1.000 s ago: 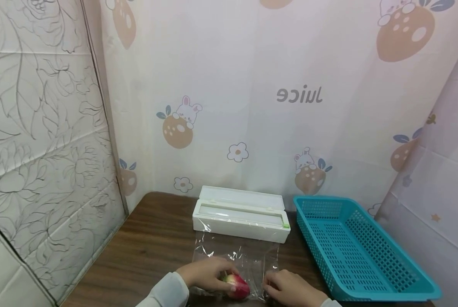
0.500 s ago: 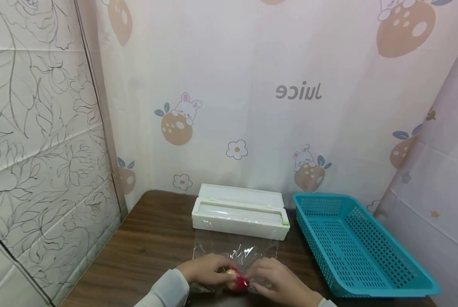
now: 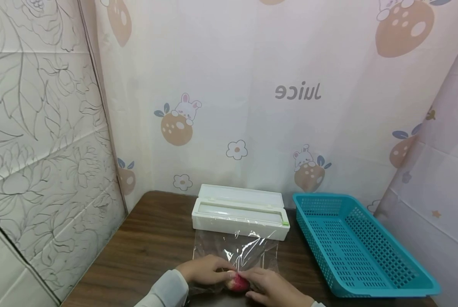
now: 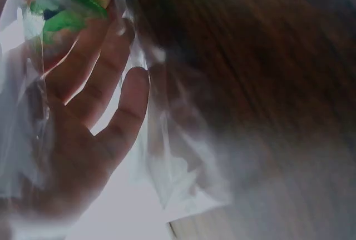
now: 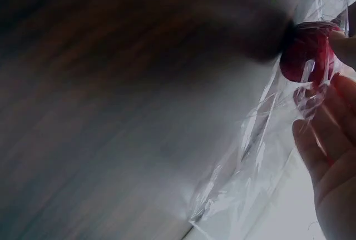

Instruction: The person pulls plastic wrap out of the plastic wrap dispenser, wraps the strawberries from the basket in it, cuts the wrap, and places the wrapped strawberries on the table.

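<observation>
A red-and-yellow fruit lies in clear cling film at the table's near side. My left hand grips its left end, fingers behind and thumb in front. Green leaves top that end in the left wrist view, seen through film. From the right, my right hand reaches over the fruit and pinches film against it. In the right wrist view the fruit's red end is covered by film, which bunches between the fingers. The film still runs back to the white dispenser box.
Behind the hands, the dispenser's lid stands raised, and a green piece sits at its right end. A teal plastic basket is to the right on the dark wooden table. Patterned curtains enclose the back and sides.
My right hand has moved left from the film's right side onto the fruit, drawing film over its red end. My left hand keeps its grip. The film now shows more creases.
</observation>
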A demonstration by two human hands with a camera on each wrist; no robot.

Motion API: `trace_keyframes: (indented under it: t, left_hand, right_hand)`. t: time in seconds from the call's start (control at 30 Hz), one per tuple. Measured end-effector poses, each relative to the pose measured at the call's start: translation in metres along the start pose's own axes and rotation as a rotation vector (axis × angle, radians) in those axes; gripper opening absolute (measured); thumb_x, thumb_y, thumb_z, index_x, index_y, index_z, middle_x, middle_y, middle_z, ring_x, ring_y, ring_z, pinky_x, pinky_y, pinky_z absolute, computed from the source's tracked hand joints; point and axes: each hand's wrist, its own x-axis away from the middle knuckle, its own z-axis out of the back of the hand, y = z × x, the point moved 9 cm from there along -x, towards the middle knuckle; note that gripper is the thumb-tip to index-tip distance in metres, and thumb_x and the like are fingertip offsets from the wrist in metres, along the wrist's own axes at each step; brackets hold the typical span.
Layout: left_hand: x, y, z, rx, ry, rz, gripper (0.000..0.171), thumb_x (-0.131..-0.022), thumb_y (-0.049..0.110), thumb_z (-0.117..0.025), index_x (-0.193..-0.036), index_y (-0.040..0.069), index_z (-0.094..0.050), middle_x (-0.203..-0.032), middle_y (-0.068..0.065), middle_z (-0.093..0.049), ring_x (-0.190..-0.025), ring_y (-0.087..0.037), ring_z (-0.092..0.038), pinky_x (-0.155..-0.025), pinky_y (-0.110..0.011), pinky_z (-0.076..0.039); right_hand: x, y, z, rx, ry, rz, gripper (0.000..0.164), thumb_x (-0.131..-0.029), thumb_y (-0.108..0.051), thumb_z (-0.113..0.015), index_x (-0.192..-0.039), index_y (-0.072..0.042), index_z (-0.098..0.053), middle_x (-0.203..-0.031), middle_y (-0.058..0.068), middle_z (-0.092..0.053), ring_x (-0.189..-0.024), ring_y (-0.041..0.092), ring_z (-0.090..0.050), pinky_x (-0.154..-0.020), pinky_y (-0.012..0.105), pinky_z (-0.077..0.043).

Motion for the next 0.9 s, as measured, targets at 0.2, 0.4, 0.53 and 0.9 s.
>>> trace_keyframes:
  t: [0.2, 0.4, 0.53, 0.9]
  left_hand:
    - [0.001, 0.002, 0.002, -0.021, 0.014, -0.041, 0.040, -0.107, 0.041, -0.043, -0.124, 0.018, -0.071, -0.109, 0.013, -0.064, -0.100, 0.001, -0.057, -0.088, -0.021, -0.048]
    - [0.003, 0.001, 0.007, -0.041, 0.036, -0.019, 0.041, -0.106, 0.041, -0.046, -0.126, 0.015, -0.069, -0.116, 0.010, -0.065, -0.107, -0.003, -0.058, -0.093, -0.026, -0.049]
    - [0.006, 0.008, 0.023, -0.118, 0.148, -0.009, 0.034, -0.101, 0.037, -0.058, -0.125, 0.015, -0.069, -0.117, 0.008, -0.065, -0.110, -0.005, -0.059, -0.095, -0.028, -0.049]
    - [0.014, 0.050, 0.027, -0.273, 0.186, -0.088, 0.033, -0.082, 0.024, -0.083, -0.112, 0.016, -0.073, -0.106, 0.012, -0.060, -0.097, 0.004, -0.054, -0.084, -0.012, -0.046]
  right_hand:
    - [-0.009, -0.007, 0.000, 0.108, 0.099, 0.023, 0.045, -0.094, -0.031, -0.072, -0.131, -0.007, -0.061, -0.115, -0.003, -0.066, -0.104, 0.007, -0.062, -0.084, 0.028, -0.055]
    - [-0.016, 0.001, -0.006, 0.057, 0.054, -0.105, 0.042, -0.094, -0.031, -0.072, -0.130, -0.010, -0.061, -0.117, -0.002, -0.066, -0.106, 0.009, -0.062, -0.086, 0.031, -0.055]
    - [-0.019, 0.003, -0.009, 0.063, 0.017, -0.142, 0.041, -0.097, -0.034, -0.068, -0.130, -0.011, -0.061, -0.117, -0.003, -0.066, -0.107, 0.009, -0.062, -0.088, 0.033, -0.055]
    - [-0.022, 0.008, -0.008, 0.007, 0.000, -0.181, 0.037, -0.095, -0.030, -0.070, -0.126, -0.010, -0.064, -0.112, -0.004, -0.067, -0.099, 0.003, -0.060, -0.080, 0.027, -0.055]
